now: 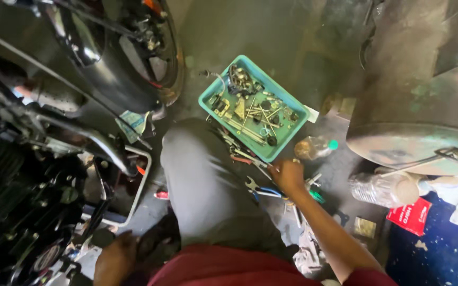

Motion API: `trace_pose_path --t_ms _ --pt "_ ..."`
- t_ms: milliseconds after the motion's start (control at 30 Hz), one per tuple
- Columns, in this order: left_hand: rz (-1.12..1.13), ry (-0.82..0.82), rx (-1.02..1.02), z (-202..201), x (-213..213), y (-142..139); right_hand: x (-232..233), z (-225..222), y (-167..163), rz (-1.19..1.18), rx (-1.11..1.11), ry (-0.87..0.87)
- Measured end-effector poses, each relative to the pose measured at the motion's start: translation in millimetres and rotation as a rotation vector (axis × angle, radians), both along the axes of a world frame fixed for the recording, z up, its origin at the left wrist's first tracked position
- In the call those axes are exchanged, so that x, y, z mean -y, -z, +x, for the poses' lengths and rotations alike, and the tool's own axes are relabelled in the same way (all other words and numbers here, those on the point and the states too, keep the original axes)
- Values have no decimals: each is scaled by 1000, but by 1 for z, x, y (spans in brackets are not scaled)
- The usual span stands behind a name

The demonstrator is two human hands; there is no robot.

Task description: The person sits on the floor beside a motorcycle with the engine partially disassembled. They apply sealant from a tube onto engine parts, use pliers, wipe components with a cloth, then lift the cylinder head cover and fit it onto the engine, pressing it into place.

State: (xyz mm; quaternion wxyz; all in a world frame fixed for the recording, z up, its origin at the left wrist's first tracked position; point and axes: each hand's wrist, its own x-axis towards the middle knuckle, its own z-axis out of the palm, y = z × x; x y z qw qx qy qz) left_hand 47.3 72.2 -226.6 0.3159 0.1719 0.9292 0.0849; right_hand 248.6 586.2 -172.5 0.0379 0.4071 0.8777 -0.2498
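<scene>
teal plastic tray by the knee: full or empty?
Partly full: the teal rectangular plastic tray holds a loose layer of metal parts and tools, with bare floor showing between them.

We extend our right arm forward and down, elbow slightly bent, with the right hand [288, 176] low, back facing up, fingers curled inward. We keep our left hand [115, 258] close to the body, lowered beside the bent knee, knuckles up, fingers hidden.

Single view, head-worn camera, looking steeply down over the wearer's own knee [202, 180] at frame centre. Floor [271, 47] at mid distance. Motorcycle engine [22, 201] close along the left edge; teal tray [206, 100] sits upper centre. No second view.
</scene>
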Motion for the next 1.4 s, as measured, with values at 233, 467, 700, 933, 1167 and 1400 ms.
trace_pose_path --t_ms 233,467,700,933,1167,1400 --pt "191 -195 235 33 -33 31 -33 -87 86 48 -326 -10" --pt "156 -249 264 10 -57 25 -105 -264 97 109 -270 120" --pt "133 -341 190 -13 -21 -10 -109 -339 95 168 -59 147" --pt "387 -345 -87 40 7 -46 -133 -328 66 290 -119 -3" --pt "1073 -504 390 10 -76 -150 -117 -231 -100 410 -558 -373" --pt "1612 -449 1134 -4 -138 -245 88 -129 -311 357 -915 -818"
